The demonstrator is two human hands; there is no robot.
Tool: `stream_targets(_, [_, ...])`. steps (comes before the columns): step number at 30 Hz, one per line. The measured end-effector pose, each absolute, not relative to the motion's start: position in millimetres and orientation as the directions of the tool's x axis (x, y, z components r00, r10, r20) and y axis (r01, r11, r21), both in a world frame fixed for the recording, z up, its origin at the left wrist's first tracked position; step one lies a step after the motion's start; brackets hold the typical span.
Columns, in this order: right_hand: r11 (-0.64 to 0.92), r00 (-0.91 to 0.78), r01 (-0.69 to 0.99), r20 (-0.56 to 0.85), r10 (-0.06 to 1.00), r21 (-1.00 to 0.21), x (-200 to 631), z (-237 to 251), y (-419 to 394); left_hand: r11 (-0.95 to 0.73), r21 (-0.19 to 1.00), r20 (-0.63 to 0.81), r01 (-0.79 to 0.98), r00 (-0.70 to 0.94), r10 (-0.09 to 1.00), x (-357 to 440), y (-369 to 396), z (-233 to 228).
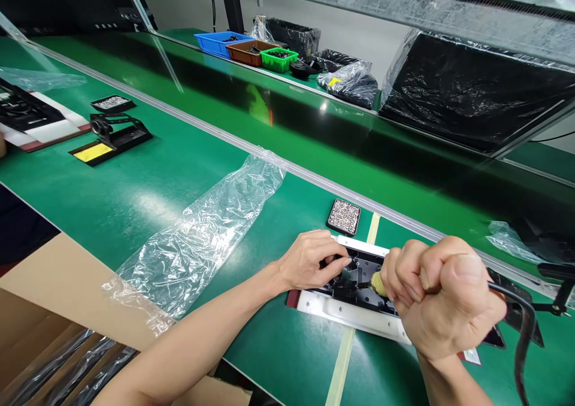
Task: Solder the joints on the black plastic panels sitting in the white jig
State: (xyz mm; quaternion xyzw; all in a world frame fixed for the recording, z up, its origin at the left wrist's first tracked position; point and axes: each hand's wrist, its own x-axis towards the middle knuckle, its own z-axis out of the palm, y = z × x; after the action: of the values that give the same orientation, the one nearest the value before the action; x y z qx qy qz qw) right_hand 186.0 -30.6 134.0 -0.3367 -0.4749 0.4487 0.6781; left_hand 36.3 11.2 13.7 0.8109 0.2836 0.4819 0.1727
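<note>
Green bench; blue bin, brown bin; yellow-handled tool.

Counts on the green workbench

Two bare hands, left hand and right hand; one corded yellow-tipped tool; two small black trays of tiny metal parts; three coloured plastic bins: one blue, one brown, one green; one long clear plastic bag; two black soldering-iron stands, the far one and the near one.

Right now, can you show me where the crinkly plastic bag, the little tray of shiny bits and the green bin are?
plastic bag [202, 232], head view, middle of the crumpled film.
tray of shiny bits [344, 216], head view, centre of its filling.
green bin [278, 59], head view, its front wall.
</note>
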Motion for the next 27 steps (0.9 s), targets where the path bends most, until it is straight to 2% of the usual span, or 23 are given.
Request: stream_targets(27, [0.378, 0.098, -0.286, 0.366, 0.926, -0.881, 182.6, 125.9, -28.3, -0.769, 0.564, 0.665, 0.301, 0.388, 0.639, 29.9, 10.8, 6.7])
